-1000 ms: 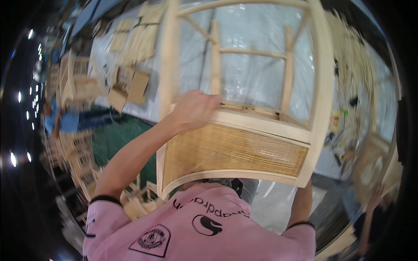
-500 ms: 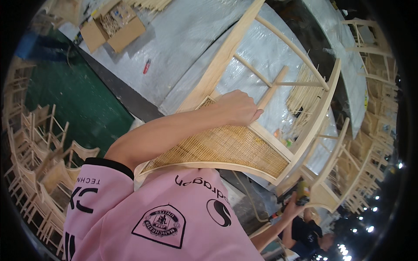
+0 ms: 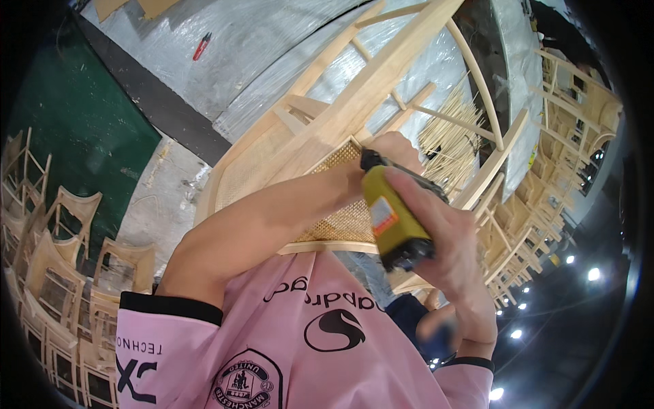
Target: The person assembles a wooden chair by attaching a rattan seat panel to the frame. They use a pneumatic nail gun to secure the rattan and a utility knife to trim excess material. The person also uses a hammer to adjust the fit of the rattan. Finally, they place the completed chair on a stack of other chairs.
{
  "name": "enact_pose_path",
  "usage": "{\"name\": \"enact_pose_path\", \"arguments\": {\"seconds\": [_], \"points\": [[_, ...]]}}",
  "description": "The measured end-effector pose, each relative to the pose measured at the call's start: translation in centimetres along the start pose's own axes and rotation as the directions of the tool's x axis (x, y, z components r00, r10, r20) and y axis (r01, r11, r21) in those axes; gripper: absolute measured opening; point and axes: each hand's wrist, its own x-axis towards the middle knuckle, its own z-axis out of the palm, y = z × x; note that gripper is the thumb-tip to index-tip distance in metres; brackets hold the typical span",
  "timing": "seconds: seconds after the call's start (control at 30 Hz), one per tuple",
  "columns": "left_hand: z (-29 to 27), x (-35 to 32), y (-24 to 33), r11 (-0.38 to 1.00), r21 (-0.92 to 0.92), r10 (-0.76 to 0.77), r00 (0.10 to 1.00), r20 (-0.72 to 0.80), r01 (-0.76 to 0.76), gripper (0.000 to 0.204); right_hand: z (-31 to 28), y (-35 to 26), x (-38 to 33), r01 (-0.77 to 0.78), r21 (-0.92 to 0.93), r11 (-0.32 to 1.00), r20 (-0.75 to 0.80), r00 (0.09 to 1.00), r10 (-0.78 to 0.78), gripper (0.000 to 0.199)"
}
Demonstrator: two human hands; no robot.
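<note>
— What surrounds the hands?

— The right hand has its fingers wrapped round a yellow power tool, whose dark nose sits just past the fingertips, against the wooden chair. The left hand lies beyond the tool on the chair's woven cane seat; its fingers look curled onto the frame, though I cannot tell whether they truly grip it.

— And further out?

— A bundle of cane strips lies just beyond the left fingers on plastic sheeting. A red marker lies well apart. Stacked chair frames stand far to the side.

— What blocks the view?

— The left forearm and the pink shirt cover much of the seat. The tool hides the left fingertips, and its lower end is hard to make out.
</note>
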Motion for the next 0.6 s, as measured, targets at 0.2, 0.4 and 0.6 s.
{"name": "enact_pose_path", "arguments": {"seconds": [0.2,0.4,0.6], "points": [[-0.7,-0.6,0.4,0.996,-0.072,-0.039,0.995,0.094,0.045,0.024,1.2,0.5,2.4,-0.090,-0.018,0.996,0.116,0.989,0.092,0.092],[0.5,-0.8,0.3,0.996,-0.077,-0.038,0.999,0.038,0.041,0.023,-0.1,1.0,4.3,-0.109,0.013,0.994,0.181,0.978,0.104,0.085],[1.4,-0.7,0.4,0.995,-0.076,-0.059,0.998,-0.008,0.058,0.022,-0.5,1.1,5.5,-0.143,0.022,0.989,0.209,0.968,0.135,0.081]]}}
